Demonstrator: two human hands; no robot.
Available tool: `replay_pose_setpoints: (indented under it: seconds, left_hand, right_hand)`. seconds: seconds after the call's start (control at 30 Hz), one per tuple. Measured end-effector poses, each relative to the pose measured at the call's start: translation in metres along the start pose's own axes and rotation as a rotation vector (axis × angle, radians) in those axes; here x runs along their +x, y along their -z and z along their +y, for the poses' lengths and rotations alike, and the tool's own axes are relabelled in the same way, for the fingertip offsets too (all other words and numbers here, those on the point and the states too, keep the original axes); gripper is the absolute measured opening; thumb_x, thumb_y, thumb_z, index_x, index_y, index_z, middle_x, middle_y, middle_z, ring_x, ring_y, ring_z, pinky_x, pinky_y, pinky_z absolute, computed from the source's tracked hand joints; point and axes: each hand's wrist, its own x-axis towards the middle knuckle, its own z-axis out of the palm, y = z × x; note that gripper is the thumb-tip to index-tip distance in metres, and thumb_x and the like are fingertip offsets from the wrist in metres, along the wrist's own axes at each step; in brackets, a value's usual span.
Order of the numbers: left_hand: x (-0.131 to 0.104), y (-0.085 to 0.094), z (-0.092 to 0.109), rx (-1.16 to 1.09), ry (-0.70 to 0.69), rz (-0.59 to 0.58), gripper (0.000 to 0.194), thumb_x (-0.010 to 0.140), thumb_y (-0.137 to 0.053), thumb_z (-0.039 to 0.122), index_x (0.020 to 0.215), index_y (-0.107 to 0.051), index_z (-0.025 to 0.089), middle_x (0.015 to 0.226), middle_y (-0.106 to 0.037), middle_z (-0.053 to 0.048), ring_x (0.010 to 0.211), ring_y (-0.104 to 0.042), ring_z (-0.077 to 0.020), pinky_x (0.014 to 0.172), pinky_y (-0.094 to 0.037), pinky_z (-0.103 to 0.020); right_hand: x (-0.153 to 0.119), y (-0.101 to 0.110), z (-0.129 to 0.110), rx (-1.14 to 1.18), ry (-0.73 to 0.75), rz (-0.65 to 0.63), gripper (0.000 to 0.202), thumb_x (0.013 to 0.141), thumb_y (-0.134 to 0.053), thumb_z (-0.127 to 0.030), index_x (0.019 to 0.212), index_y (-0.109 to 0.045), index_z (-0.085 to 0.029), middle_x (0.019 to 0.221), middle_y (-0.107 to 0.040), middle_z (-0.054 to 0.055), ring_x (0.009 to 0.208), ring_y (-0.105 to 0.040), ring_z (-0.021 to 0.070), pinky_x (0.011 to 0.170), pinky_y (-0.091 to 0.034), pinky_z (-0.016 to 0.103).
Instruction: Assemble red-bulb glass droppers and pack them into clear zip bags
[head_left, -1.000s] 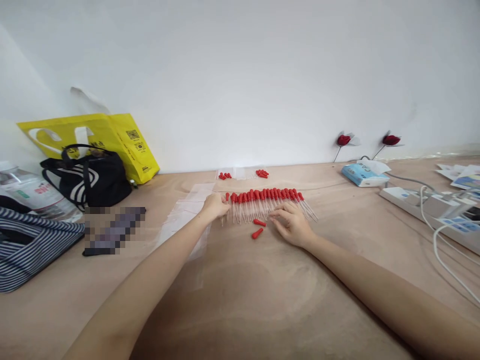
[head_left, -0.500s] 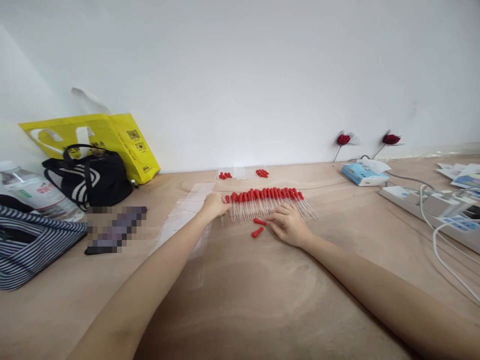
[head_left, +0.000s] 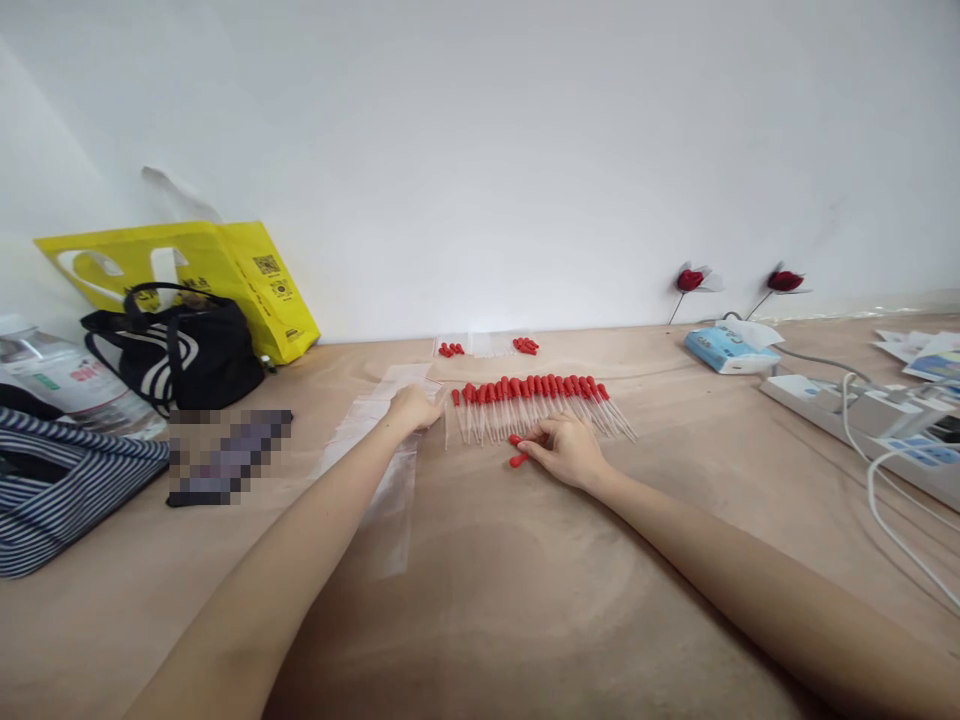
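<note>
Droppers with red rubber bulbs and clear tubes (head_left: 517,412) lie side by side in a row on the wooden table. My right hand (head_left: 564,450) is just in front of the row, thumb and fingers pinched at a loose red rubber bulb (head_left: 515,440). A second loose red bulb (head_left: 518,461) lies by its thumb. Left of the row, my left hand (head_left: 415,408) rests over clear plastic bags (head_left: 390,482), fingers curled in; what they hold, if anything, is hidden. The nearest dropper (head_left: 456,398) at the row's left end stands apart from it.
Along the wall are more red bulbs in a clear bag (head_left: 491,345). To the left sit a yellow bag (head_left: 277,300), a black bag (head_left: 217,360), a water bottle (head_left: 82,375) and a striped bag (head_left: 75,500). Tissues (head_left: 727,350) and a power strip (head_left: 862,420) with cables lie right.
My left hand has let go of the leftmost dropper and moved left over the plastic bags. My right hand has shifted left onto the loose red bulbs.
</note>
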Motion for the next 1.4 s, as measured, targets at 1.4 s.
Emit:
replay_pose_setpoints:
  seconds: [1.4]
  left_hand:
    - [-0.093,-0.042,-0.002,-0.274,-0.884,0.334,0.024,0.085,-0.036,0.019,0.094,-0.059,0.019,0.087,-0.066,-0.004,0.078,-0.059,-0.0143,0.076,-0.033,-0.031]
  right_hand:
    - [-0.015,0.014,0.0,0.005,0.355,0.119,0.018,0.083,-0.047,-0.027,0.093,-0.062,-0.026,0.082,-0.062,0.002,0.078,-0.051,0.0152,0.077,-0.027,0.036]
